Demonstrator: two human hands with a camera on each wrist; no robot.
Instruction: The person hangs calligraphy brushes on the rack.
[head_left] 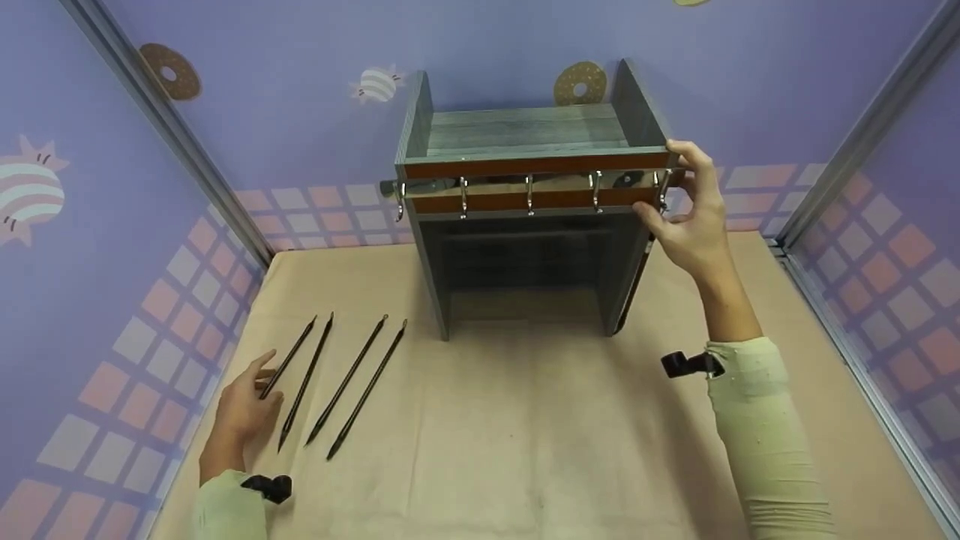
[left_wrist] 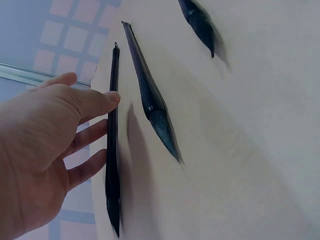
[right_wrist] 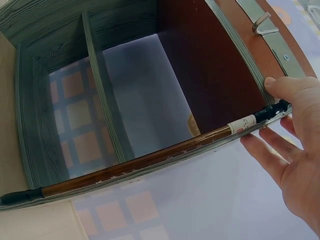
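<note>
- In the left wrist view we lose the third brush (left_wrist: 200, 25) past the top edge;
- the right hand (right_wrist: 295, 145) runs off the frame's right edge; its grip on the brown brush (right_wrist: 150, 157) stays unclear.
</note>
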